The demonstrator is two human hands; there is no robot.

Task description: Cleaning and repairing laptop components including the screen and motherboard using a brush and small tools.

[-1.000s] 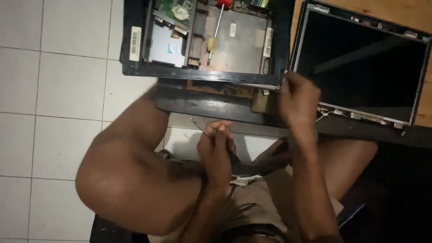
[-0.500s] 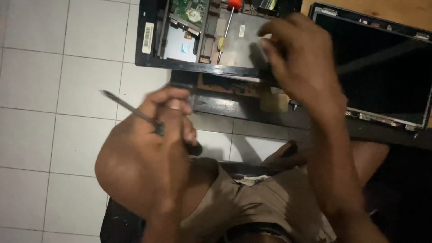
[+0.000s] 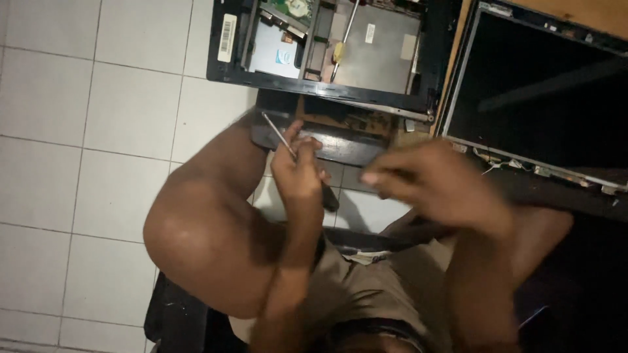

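Observation:
My left hand [image 3: 297,171] grips a screwdriver [image 3: 280,136]. Its thin metal shaft points up and to the left, and its black handle sticks out below the fist. The hand hovers over a dark laptop cover piece [image 3: 356,149] on the floor, just above my bent knee [image 3: 196,242]. My right hand [image 3: 438,186] is blurred, to the right of the left hand, fingers pointing left. Whether it holds anything is unclear. An opened black laptop base [image 3: 226,68] with exposed parts lies beyond both hands.
A second screwdriver with a yellow handle [image 3: 339,51] rests inside the laptop base. A detached laptop screen panel [image 3: 543,91] with loose wires lies at the right, partly on a wooden surface [image 3: 589,13]. White floor tiles [image 3: 78,163] spread out to the left.
My right hand has come down from the laptop base to beside the left hand. My left hand swung the screwdriver out to the left and then back toward the dark cover piece.

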